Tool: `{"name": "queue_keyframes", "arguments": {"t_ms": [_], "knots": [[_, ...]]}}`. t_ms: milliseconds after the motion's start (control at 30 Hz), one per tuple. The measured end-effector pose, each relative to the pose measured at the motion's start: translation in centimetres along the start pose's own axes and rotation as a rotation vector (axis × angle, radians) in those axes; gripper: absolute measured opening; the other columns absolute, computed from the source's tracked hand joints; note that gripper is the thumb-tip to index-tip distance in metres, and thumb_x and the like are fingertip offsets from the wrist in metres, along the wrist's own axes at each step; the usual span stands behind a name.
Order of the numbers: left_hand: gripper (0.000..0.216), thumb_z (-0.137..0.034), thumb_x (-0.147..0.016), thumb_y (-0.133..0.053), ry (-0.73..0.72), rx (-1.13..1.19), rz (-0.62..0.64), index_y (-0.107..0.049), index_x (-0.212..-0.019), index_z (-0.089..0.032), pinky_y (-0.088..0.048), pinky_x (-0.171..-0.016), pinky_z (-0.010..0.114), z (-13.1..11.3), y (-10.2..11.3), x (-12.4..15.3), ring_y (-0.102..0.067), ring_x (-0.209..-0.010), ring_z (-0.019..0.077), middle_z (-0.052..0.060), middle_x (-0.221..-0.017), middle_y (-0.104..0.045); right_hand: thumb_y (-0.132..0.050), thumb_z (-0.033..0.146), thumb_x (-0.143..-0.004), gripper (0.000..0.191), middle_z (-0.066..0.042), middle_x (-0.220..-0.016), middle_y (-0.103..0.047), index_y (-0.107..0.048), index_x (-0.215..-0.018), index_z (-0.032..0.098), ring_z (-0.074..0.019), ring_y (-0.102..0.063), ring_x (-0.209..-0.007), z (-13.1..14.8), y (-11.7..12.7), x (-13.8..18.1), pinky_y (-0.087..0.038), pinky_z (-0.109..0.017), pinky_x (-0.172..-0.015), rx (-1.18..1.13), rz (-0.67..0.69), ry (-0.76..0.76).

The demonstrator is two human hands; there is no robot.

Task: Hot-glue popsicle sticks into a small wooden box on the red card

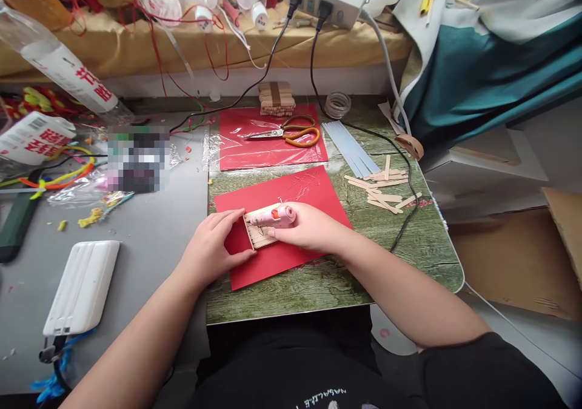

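My right hand (307, 227) is wrapped round a pink glue gun (282, 216), its nozzle pointing left over a small craft-stick panel (260, 238). Thumb and fingers of my left hand (216, 239) grip the panel's left end, where a stick lies across the others. The panel rests on a red sheet (254, 269); its right part is hidden under my right hand. Thin glue strands (307, 182) lie on the sheet beyond that hand.
Behind are scissors (291, 133) on wrapped red paper (231, 148), bundled craft sticks (276, 99) and a tape roll (337, 104). Rightward lie glue sticks (350, 148), loose craft sticks (384, 185) and a black cord (413, 185). A white power bank (82, 288) lies left.
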State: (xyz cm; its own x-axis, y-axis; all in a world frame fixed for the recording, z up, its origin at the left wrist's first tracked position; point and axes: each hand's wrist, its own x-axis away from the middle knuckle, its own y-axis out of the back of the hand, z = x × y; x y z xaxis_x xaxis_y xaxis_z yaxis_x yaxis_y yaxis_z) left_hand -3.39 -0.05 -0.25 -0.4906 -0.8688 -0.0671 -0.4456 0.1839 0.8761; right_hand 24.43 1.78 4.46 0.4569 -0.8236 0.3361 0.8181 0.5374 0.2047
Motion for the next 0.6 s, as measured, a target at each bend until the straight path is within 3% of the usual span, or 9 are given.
{"name": "queue_keyframes", "arguments": {"t_ms": [200, 333, 500, 600], "knots": [[0.084, -0.051, -0.085, -0.083, -0.008, -0.001, -0.003, -0.045, -0.157, -0.029, -0.049, -0.113, 0.051, 0.2, -0.1, 0.0, -0.059, -0.134, 0.0347, 0.01, -0.149, -0.062, -0.078, 0.031, -0.088, 0.023, -0.003, -0.098, -0.078, -0.075, -0.109, 0.023, -0.0235, -0.07, -0.091, 0.4, -0.2, -0.1, -0.053, -0.035, -0.082, 0.061, -0.007, 0.016], [0.084, -0.051, -0.085, -0.083, -0.014, 0.002, -0.008, -0.045, -0.157, -0.028, -0.049, -0.113, 0.052, 0.3, -0.2, 0.0, -0.06, -0.133, 0.035, 0.011, -0.149, -0.062, -0.067, 0.027, -0.093, 0.006, -0.001, -0.091, -0.075, -0.07, -0.095, 0.023, -0.0197, -0.066, -0.08, 1.8, -0.4, 0.0, -0.048, -0.031, -0.073, 0.207, 0.034, 0.081], [0.083, -0.05, -0.085, -0.083, -0.015, 0.009, -0.012, -0.045, -0.156, -0.029, -0.05, -0.113, 0.052, 0.2, -0.2, 0.0, -0.06, -0.133, 0.0348, 0.01, -0.149, -0.062, -0.062, 0.03, -0.095, 0.015, 0.001, -0.073, -0.063, -0.058, -0.082, 0.023, -0.0161, -0.052, -0.06, 3.3, -1.0, 0.5, -0.035, -0.03, -0.058, 0.451, 0.04, 0.056], [0.083, -0.049, -0.084, -0.083, -0.004, 0.01, -0.01, -0.047, -0.156, -0.029, -0.05, -0.113, 0.052, 0.1, -0.2, 0.0, -0.06, -0.133, 0.035, 0.01, -0.148, -0.062, -0.064, 0.035, -0.094, 0.019, 0.0, -0.074, -0.064, -0.057, -0.081, 0.023, -0.017, -0.053, -0.062, 2.9, -1.2, 0.7, -0.037, -0.03, -0.059, 0.462, 0.022, -0.004]]}}
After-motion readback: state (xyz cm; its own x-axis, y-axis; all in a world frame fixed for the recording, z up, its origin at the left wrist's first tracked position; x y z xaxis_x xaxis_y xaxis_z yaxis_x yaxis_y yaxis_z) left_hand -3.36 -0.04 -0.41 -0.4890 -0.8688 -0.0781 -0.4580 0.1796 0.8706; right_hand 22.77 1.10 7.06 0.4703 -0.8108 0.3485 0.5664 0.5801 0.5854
